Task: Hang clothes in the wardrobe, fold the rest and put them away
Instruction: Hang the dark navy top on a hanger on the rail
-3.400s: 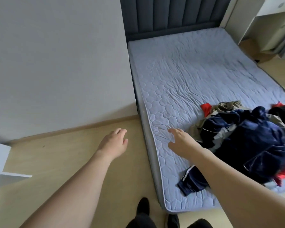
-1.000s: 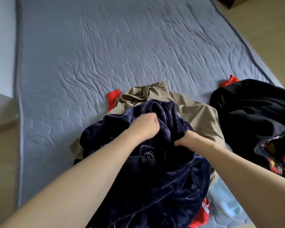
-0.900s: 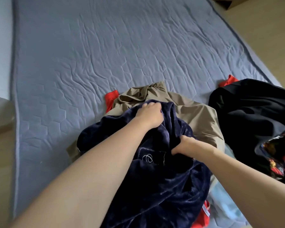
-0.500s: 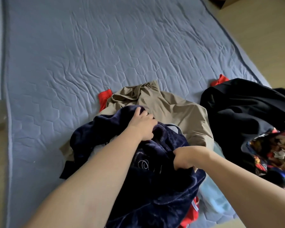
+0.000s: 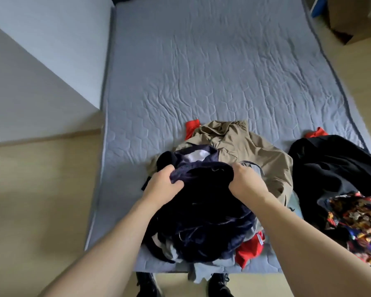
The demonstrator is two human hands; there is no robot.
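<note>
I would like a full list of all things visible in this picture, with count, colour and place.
mattress: 1, grey-blue quilted, centre
navy garment: 1, dark blue, near mattress edge, held by both hands
tan jacket: 1, beige, behind the navy garment
black garment: 1, black, right
patterned cloth: 1, multicoloured, far right
red cloth: 1, red, under the pile
floor: wooden, left
shoes: 2, black, bottom
left hand: grips navy garment
right hand: grips navy garment
</note>
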